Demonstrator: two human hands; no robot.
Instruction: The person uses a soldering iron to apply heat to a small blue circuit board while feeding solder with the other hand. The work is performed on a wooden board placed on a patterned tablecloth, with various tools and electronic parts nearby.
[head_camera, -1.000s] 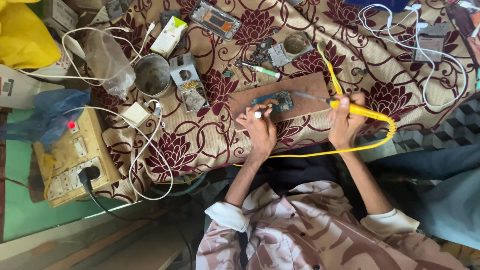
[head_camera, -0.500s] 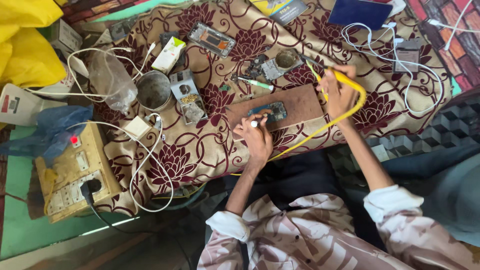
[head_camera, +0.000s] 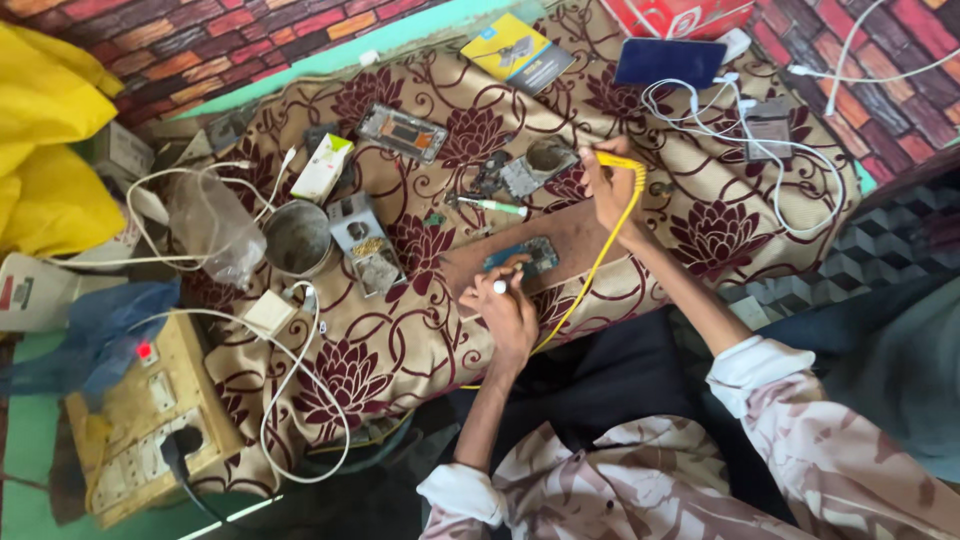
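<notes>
My left hand (head_camera: 508, 315) rests at the near edge of a brown wooden board (head_camera: 585, 235) and pinches a small white-tipped piece (head_camera: 499, 287). Just beyond its fingers lies a small blue circuit board (head_camera: 525, 257). My right hand (head_camera: 607, 190) is farther out over the patterned cloth (head_camera: 400, 350), gripping a yellow-handled soldering iron (head_camera: 622, 160). The iron's tip is hidden; it points toward a grey part with a round opening (head_camera: 545, 160). Its yellow cable (head_camera: 590, 270) runs back across the board toward my lap.
A metal cup (head_camera: 297, 238), a clear plastic bag (head_camera: 212, 225) and an opened phone frame (head_camera: 403, 132) lie to the left. A yellow switch box (head_camera: 150, 410) with white cables sits at the near left. A dark phone (head_camera: 670, 62) and white cables (head_camera: 780, 160) are at the far right.
My right hand has lifted the soldering iron off the circuit board and carried it away, toward the grey part. My left hand stays by the board. The view has shifted.
</notes>
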